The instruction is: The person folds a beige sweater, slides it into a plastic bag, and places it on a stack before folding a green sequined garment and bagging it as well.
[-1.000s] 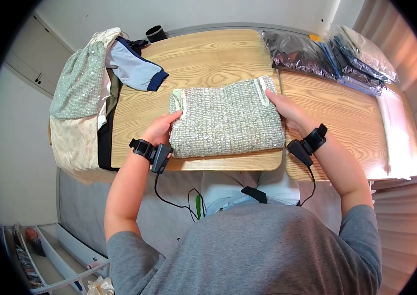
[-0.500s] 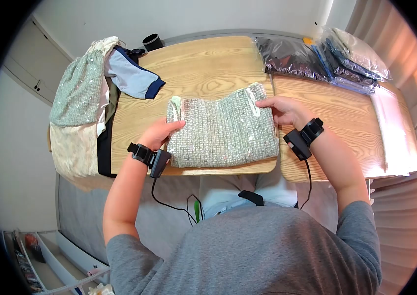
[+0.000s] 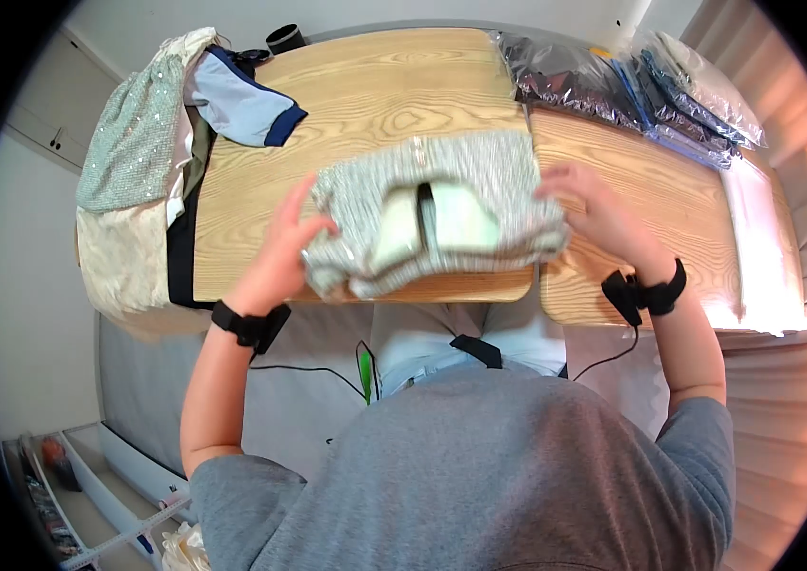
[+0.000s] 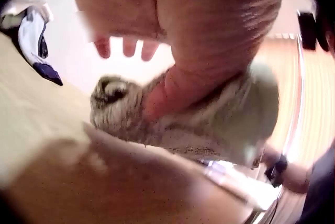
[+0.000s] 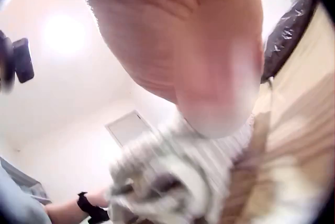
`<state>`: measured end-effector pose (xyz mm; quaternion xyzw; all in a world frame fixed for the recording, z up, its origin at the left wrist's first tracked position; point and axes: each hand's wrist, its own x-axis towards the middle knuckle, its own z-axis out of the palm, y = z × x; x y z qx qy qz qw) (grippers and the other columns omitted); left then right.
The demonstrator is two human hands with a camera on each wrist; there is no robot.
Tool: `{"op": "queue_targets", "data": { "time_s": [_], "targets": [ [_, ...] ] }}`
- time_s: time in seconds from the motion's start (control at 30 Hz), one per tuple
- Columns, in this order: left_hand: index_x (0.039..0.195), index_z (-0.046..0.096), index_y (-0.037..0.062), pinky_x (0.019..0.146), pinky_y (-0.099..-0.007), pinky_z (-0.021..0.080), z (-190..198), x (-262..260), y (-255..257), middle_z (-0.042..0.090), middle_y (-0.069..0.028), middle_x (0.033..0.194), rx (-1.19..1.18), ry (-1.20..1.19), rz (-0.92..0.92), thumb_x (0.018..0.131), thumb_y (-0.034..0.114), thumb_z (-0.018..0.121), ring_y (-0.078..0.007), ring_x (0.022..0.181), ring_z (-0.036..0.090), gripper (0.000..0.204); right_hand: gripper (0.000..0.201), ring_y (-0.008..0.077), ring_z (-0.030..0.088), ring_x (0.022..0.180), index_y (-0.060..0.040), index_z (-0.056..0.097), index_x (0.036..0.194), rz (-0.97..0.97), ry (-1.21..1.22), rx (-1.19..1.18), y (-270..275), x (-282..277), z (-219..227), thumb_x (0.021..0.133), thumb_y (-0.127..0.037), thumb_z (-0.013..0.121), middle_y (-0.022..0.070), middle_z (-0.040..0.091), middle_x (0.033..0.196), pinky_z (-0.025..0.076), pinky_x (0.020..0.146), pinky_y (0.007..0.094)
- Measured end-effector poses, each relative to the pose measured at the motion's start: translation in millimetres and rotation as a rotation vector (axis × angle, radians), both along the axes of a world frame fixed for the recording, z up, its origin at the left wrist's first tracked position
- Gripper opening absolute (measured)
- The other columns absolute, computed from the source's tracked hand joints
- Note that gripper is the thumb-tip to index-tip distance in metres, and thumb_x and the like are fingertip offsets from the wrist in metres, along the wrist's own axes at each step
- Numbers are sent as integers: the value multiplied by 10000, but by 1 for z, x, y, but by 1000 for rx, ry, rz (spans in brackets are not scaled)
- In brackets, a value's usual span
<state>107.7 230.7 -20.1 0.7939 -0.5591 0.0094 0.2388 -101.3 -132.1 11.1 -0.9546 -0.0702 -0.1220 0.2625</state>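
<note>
A folded grey-green tweed top is over the near part of the table, blurred by motion. Its neckline opening faces me, with pale lining and a dark label inside. At the left end my left hand has its fingers spread, the thumb against the cloth. In the left wrist view those fingers stick out straight beyond the rolled edge. My right hand is at the opposite end, its loosely extended fingertips right at the edge of the cloth. The right wrist view is blurred there.
Several garments hang over the table's left end, a light blue sleeve among them. Clothes in clear plastic bags lie at the back right. White plastic sheets are along the right edge. A black cup stands behind the table.
The tweed top has been turned over, so its neckline side now shows instead of the plain side. Both hands have moved outward and loosened from its ends.
</note>
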Motion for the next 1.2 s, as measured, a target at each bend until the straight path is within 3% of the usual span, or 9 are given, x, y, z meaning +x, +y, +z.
{"op": "queue_targets", "data": {
  "time_s": [0.17,0.27,0.3,0.43,0.6,0.7,0.83,1.07,1.2],
  "targets": [
    [1041,557,89,1101,-458,220,-1,-23,9,305,-176,1456,-28,199,76,712,-92,497,-402,1352,244,381,277,336,512,1114,-55,620,1027,-102,98,44,3,-21,-23,777,34,540,159,571,1158,401,972,390],
    [1115,557,80,1100,-467,218,13,-44,-11,307,-175,1459,-56,74,78,779,26,558,-399,1357,235,341,288,362,462,1187,-91,601,1115,-205,28,123,30,-14,-21,828,-87,580,181,528,1242,375,1001,413],
    [1248,524,103,1094,-483,222,9,-48,-15,262,-182,1480,-22,109,53,803,192,635,-419,1358,215,467,343,373,442,1208,-107,578,1164,-182,-27,6,42,-14,-21,826,-156,612,190,500,1275,361,1013,426],
    [1359,445,132,1086,-513,221,-5,-61,-24,156,-252,1495,106,84,86,826,334,638,-483,1355,159,601,562,409,349,1286,-150,503,1286,-137,28,-176,52,-16,-45,790,-347,680,219,383,1383,322,1032,489],
    [1359,439,119,1094,-516,203,-25,-75,-28,144,-282,1486,188,109,131,831,330,636,-489,1357,144,602,642,428,298,1312,-133,461,1323,-147,57,-251,53,-20,-56,783,-404,677,232,336,1411,293,1043,504],
    [1351,447,107,1103,-511,178,-18,-72,-34,107,-288,1492,144,231,116,791,343,678,-486,1370,100,651,636,402,325,1301,-100,461,1314,-68,113,-189,38,-23,-37,786,-382,678,222,367,1393,299,1044,486],
    [1291,520,137,1100,-530,191,-19,-84,-37,112,-237,1510,88,223,120,548,243,857,-473,1374,99,823,528,358,413,1242,-58,526,1231,-38,28,-18,4,-34,-9,808,-340,666,193,484,1301,318,1032,460],
    [1293,502,115,1100,-517,190,-28,-83,-47,133,-213,1518,115,206,123,574,149,829,-447,1387,91,791,412,346,448,1220,-61,581,1168,-520,5,-119,-91,-104,-1,830,-282,661,179,517,1280,350,1018,414],
    [1300,492,101,1108,-510,159,-34,-85,-49,128,-195,1528,62,206,129,626,157,786,-427,1400,77,738,282,339,588,1000,-48,647,1034,-959,-42,10,-126,-153,3,832,-244,623,179,632,1067,457,885,391]
  ]
}}
